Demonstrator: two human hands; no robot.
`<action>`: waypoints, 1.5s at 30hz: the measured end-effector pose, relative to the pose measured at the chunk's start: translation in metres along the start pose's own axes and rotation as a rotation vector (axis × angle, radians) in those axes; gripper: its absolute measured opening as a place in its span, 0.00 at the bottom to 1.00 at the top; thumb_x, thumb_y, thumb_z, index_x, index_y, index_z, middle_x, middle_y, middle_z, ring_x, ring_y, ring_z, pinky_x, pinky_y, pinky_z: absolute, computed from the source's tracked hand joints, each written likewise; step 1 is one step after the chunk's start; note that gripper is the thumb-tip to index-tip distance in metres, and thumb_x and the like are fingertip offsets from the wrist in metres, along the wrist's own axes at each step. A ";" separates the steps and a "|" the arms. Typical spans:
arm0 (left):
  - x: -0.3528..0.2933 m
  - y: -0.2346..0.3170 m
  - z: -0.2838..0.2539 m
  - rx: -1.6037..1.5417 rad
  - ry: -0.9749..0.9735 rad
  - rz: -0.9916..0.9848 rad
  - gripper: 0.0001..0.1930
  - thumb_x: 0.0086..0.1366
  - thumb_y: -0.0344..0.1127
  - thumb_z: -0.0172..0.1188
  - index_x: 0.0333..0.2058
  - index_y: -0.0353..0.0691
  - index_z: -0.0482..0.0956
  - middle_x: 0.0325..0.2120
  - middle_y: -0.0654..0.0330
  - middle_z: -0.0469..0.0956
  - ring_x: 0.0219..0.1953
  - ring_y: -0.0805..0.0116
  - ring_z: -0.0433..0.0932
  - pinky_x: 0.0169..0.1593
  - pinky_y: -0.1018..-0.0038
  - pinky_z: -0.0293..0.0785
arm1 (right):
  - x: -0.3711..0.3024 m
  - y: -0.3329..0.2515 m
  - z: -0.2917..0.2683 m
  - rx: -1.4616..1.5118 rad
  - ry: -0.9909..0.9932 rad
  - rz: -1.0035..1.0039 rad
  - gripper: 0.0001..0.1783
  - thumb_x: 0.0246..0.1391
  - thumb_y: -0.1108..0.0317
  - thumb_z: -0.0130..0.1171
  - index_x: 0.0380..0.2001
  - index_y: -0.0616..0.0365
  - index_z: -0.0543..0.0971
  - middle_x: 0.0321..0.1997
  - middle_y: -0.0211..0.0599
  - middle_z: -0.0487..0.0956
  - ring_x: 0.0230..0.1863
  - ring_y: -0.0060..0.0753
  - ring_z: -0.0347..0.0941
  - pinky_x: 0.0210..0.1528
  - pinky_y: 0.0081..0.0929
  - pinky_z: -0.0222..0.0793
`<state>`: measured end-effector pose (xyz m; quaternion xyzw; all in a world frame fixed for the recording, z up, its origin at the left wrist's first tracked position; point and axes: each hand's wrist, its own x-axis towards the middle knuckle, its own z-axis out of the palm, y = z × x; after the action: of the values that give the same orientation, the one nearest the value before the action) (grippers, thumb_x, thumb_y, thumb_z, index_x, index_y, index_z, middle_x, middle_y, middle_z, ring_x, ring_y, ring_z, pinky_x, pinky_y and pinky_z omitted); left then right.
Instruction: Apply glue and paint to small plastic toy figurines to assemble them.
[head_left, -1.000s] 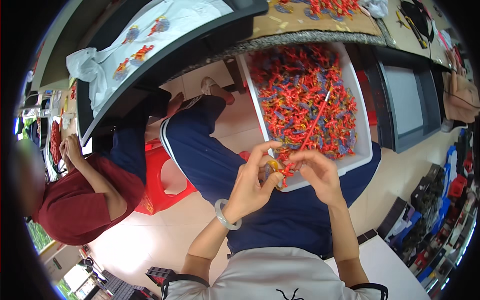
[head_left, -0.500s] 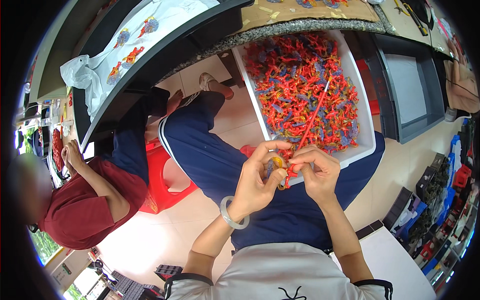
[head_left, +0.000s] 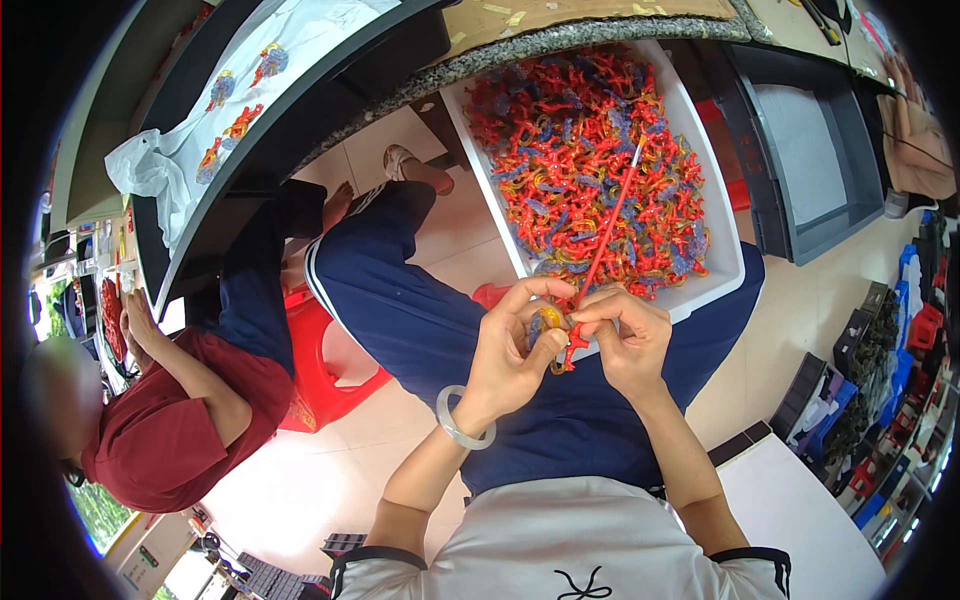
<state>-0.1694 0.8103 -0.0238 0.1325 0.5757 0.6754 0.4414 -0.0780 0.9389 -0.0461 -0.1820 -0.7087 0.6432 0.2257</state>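
My left hand [head_left: 510, 350] is closed round a small toy figure [head_left: 576, 345], translucent red with a yellow curved part and a bluish part. Its thumb and forefinger pinch the piece. Right beside it, my right hand [head_left: 632, 345] is closed, its fingertips close against the same figure. A thin red stick [head_left: 612, 225] with a pale far end slants from the right fingers up over the bin. The fingers hide its near end. Under the stick, a white bin [head_left: 735, 270] on my lap holds many similar red, yellow and blue figures [head_left: 560, 180].
At the far left, a dark tray [head_left: 300, 130] lined with white sheeting bears several figures. A grey crate [head_left: 850, 225] stands right of the bin. The stone-edged worktop [head_left: 590, 38] runs along the far side. A person in a dark red top [head_left: 190, 410] sits at left near a red stool [head_left: 325, 350].
The whole view has shifted slightly, with the bin and worktop now a little further left and up. Both hands keep their hold at the figure, with only slight finger movement.
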 end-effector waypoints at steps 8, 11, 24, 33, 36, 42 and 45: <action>-0.003 0.009 0.006 0.095 -0.046 0.054 0.17 0.60 0.23 0.57 0.48 0.33 0.68 0.29 0.63 0.75 0.32 0.81 0.72 0.40 0.83 0.67 | -0.007 -0.002 -0.006 0.054 0.014 0.003 0.07 0.45 0.86 0.58 0.25 0.63 0.80 0.25 0.38 0.80 0.26 0.29 0.75 0.34 0.24 0.68; -0.007 0.013 0.011 0.137 -0.030 0.061 0.17 0.57 0.18 0.53 0.47 0.35 0.69 0.28 0.64 0.75 0.28 0.82 0.72 0.31 0.83 0.68 | -0.010 -0.003 -0.007 0.030 0.039 -0.095 0.09 0.43 0.88 0.57 0.25 0.63 0.80 0.24 0.38 0.80 0.26 0.30 0.76 0.34 0.26 0.68; -0.032 0.034 0.014 0.433 -0.004 0.338 0.18 0.55 0.23 0.61 0.46 0.38 0.72 0.24 0.61 0.78 0.21 0.76 0.73 0.25 0.82 0.66 | -0.004 -0.043 -0.009 0.016 -0.022 -0.338 0.11 0.40 0.87 0.58 0.27 0.61 0.81 0.21 0.35 0.79 0.24 0.32 0.76 0.34 0.29 0.68; -0.031 0.034 0.016 0.100 0.016 0.168 0.16 0.61 0.23 0.57 0.47 0.31 0.68 0.31 0.62 0.74 0.31 0.81 0.72 0.35 0.84 0.69 | 0.000 -0.039 -0.005 0.006 -0.023 -0.298 0.11 0.41 0.86 0.59 0.29 0.61 0.81 0.21 0.34 0.79 0.24 0.31 0.76 0.34 0.28 0.68; -0.028 0.031 0.015 0.066 0.013 0.156 0.16 0.61 0.22 0.56 0.48 0.31 0.68 0.35 0.61 0.73 0.35 0.80 0.71 0.40 0.83 0.68 | 0.000 -0.038 -0.005 0.000 -0.013 -0.271 0.10 0.42 0.85 0.60 0.30 0.61 0.81 0.22 0.34 0.79 0.25 0.30 0.76 0.35 0.28 0.68; -0.022 0.023 0.012 0.009 0.001 0.118 0.17 0.61 0.20 0.54 0.49 0.31 0.67 0.38 0.61 0.73 0.38 0.79 0.71 0.43 0.82 0.67 | -0.002 -0.034 -0.010 -0.044 -0.036 -0.179 0.03 0.50 0.79 0.60 0.29 0.64 0.81 0.25 0.37 0.79 0.21 0.24 0.71 0.34 0.25 0.66; -0.020 0.018 0.012 0.005 0.003 0.095 0.17 0.61 0.20 0.55 0.49 0.31 0.67 0.39 0.60 0.73 0.39 0.78 0.71 0.43 0.82 0.67 | -0.004 -0.032 -0.012 -0.107 -0.035 -0.139 0.04 0.51 0.79 0.59 0.31 0.64 0.81 0.27 0.38 0.79 0.21 0.21 0.70 0.33 0.22 0.66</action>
<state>-0.1581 0.8045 0.0027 0.1600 0.5711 0.6944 0.4075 -0.0674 0.9432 -0.0141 -0.1329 -0.7566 0.5905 0.2473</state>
